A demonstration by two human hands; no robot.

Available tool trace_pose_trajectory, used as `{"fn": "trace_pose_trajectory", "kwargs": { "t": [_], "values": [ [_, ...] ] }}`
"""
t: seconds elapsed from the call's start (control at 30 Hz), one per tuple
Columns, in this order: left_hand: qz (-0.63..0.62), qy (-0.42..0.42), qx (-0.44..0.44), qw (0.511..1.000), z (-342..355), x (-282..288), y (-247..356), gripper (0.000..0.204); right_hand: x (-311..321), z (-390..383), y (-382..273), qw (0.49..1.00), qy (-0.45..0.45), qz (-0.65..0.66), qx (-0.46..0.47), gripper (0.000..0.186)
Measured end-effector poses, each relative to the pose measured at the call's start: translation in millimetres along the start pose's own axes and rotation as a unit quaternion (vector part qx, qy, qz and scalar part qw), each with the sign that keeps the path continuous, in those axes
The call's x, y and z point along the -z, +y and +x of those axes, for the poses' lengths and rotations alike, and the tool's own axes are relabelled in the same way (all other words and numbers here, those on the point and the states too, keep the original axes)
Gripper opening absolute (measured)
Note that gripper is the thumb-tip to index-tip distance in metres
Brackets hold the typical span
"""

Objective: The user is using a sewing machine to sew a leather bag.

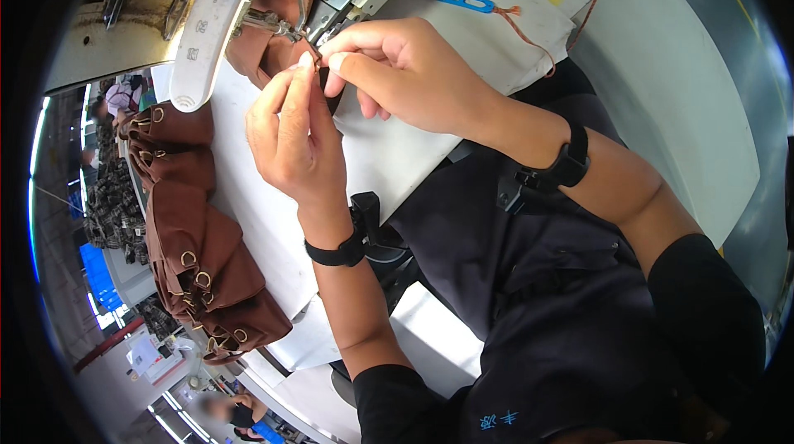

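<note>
A brown leather-like bag piece (285, 55) lies under the presser foot (277, 24) of a sewing machine. My left hand (294, 134) is closed, its thumb and fingertips pinching the near edge of that piece just beside the foot. Close against it, my right hand (405, 72) is bent with thumb and forefinger drawn together at the same edge. Whatever lies between the right fingertips is too small to make out, perhaps hidden by them. Part of the piece continues behind the machine's needle area.
Blue-handled thread snips (463, 0) tied with brown cord lie on the white table (389, 154) at the far right. Several brown bags with gold rings (207, 262) are piled along the left. The machine's lit white head (213, 30) overhangs the far left. Other people appear beyond.
</note>
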State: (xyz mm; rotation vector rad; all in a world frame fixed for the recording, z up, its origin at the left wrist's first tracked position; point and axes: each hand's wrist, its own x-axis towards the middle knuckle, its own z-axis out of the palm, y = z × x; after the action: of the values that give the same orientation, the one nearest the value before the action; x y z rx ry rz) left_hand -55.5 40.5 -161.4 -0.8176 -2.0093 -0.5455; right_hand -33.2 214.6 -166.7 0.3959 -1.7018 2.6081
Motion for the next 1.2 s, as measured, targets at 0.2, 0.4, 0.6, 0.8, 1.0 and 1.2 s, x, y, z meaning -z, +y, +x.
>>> {"fn": "trace_pose_trajectory", "kwargs": {
  "t": [0.2,0.4,0.6,0.8,1.0,1.2],
  "values": [
    [-0.031,-0.038,0.059,0.997,-5,7,3,0.038,-1,3,-1,1.0,-0.002,0.011,-0.009,0.019],
    [-0.024,-0.05,0.026,0.998,-1,8,7,0.039,-1,6,6,1.0,-0.022,0.011,0.014,0.018],
    [-0.081,-0.077,0.063,0.992,10,15,9,0.041,-2,13,10,0.999,0.006,-0.039,0.0,0.02],
    [-0.121,-0.093,0.07,0.986,15,18,8,0.038,-3,9,7,1.0,0.001,0.003,-0.01,0.021],
    [-0.116,-0.071,0.09,0.987,11,14,7,0.032,-13,13,12,0.988,0.071,-0.126,0.057,0.021],
    [-0.089,-0.051,0.038,0.994,14,10,1,0.029,-14,15,7,0.987,0.092,-0.126,0.049,0.02]
  ]
}}
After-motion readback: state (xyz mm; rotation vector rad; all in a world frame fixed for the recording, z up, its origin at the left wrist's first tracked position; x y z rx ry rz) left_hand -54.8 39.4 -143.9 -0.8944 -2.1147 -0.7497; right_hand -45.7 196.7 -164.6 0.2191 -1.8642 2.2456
